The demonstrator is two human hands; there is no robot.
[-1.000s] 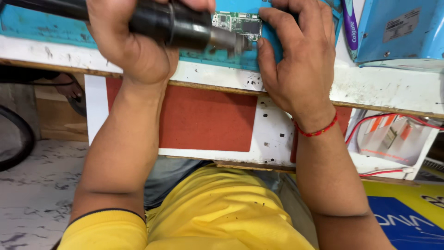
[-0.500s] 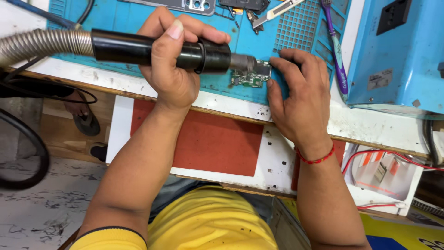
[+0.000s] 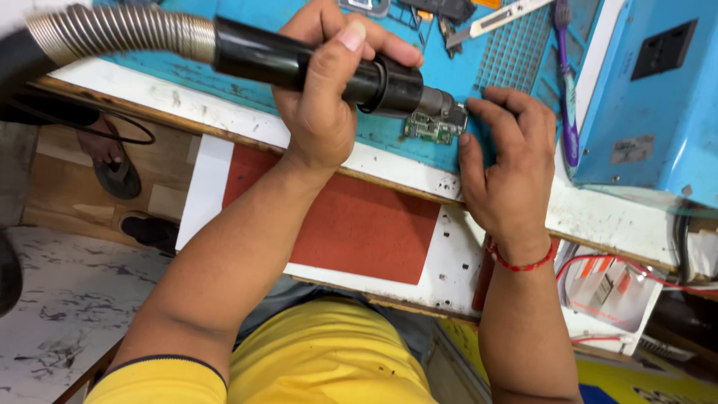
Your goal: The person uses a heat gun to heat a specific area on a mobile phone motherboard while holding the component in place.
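Note:
My left hand [image 3: 329, 97] grips the black handle of a hot-air wand [image 3: 299, 63] with a ribbed metal hose [image 3: 120, 30] trailing left. Its metal nozzle [image 3: 437, 101] points right, right over a small green circuit board [image 3: 434, 126] lying on the blue work mat [image 3: 224, 82]. My right hand [image 3: 508, 164], with a red thread bracelet at the wrist, presses down on the mat with fingertips against the board's right edge, holding it in place.
A blue metal box unit [image 3: 651, 90] stands at the right. A purple toothbrush [image 3: 567, 82], a blade tool [image 3: 508, 16] and small parts lie on the mat's far side. Below the white bench edge [image 3: 598, 224] is a red-fronted drawer [image 3: 344, 224]. Red wires [image 3: 621, 269] hang at right.
The view has shifted so the bench sits lower and nearer. The wand nozzle and both hands stay together at the circuit board; my right fingers have spread flatter beside it.

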